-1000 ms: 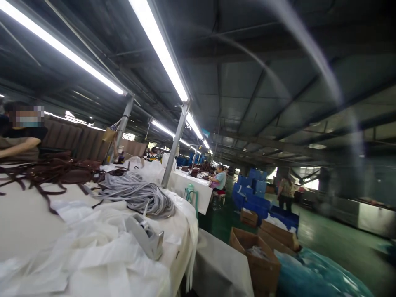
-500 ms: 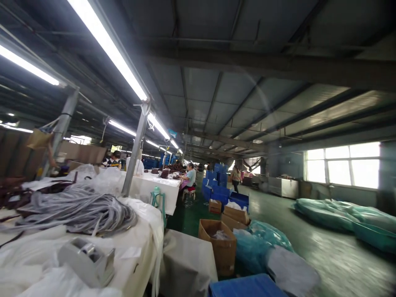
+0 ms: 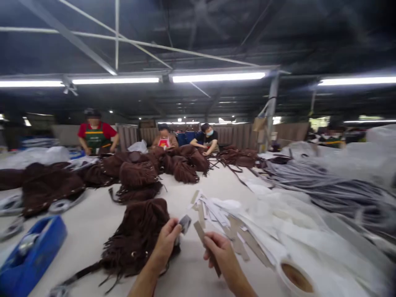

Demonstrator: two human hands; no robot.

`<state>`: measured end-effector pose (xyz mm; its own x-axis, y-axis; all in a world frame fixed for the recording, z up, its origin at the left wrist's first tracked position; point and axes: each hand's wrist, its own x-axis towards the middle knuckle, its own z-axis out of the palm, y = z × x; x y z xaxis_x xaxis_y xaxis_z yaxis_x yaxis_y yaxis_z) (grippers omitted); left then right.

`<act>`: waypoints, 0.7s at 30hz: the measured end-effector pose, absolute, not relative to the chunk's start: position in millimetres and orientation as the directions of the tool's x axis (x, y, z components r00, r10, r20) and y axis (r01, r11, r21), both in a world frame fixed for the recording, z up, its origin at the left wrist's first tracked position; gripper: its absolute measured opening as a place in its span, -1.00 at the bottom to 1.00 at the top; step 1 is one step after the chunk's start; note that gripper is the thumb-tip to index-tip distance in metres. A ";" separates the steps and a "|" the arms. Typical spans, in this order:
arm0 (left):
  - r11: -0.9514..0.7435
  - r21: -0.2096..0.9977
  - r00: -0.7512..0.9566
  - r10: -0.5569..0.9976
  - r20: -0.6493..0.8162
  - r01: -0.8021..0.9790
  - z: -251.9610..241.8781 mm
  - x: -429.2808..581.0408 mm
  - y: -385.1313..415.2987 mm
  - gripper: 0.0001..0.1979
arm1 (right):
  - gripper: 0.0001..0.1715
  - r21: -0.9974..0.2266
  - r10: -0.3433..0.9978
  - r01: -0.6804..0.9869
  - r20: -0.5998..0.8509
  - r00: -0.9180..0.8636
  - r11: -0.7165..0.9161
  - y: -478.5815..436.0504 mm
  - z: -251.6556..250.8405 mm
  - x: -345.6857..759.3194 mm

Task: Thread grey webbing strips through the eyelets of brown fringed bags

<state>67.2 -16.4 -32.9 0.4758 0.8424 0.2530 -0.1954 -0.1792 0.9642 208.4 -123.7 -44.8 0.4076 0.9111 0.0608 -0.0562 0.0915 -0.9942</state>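
Observation:
My left hand (image 3: 165, 244) is closed in a pinch on a small grey strip end (image 3: 185, 223), just over a brown fringed suede bag (image 3: 140, 239) lying on the white table (image 3: 93, 214). My right hand (image 3: 220, 252) is closed on a narrow tan paper strip (image 3: 201, 233) that slants up to the left. The two hands are close together at the lower middle of the view. A scatter of white and tan paper strips (image 3: 221, 212) lies just beyond them.
A blue tape dispenser (image 3: 31, 253) sits at the left, a tape roll (image 3: 295, 277) at the lower right. More brown fringed bags (image 3: 136, 173) are heaped mid-table, grey straps (image 3: 312, 181) and white plastic bags (image 3: 303, 231) at the right. Three people (image 3: 95, 134) work at the far side.
The view has swung from the aisle and boxes on the right back to the table. Both my hands, unseen before, are now in view holding strips.

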 end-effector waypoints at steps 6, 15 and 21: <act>-0.122 0.960 0.509 0.827 0.239 -0.253 -32.3 64.6 -12.4 -0.62 | -0.72 -0.969 0.907 0.245 0.111 0.405 0.009 -112.3 -29.3 221.9; -0.201 0.959 0.571 0.771 0.280 -0.199 -22.0 65.5 -17.1 -0.61 | -0.70 -0.982 0.934 0.189 0.080 0.349 0.013 -81.4 -29.5 208.9; -0.328 0.939 0.589 0.740 0.326 -0.107 -28.9 70.6 -15.1 -0.70 | -0.63 -0.991 0.945 -0.120 0.008 0.326 0.050 -78.1 -30.6 205.0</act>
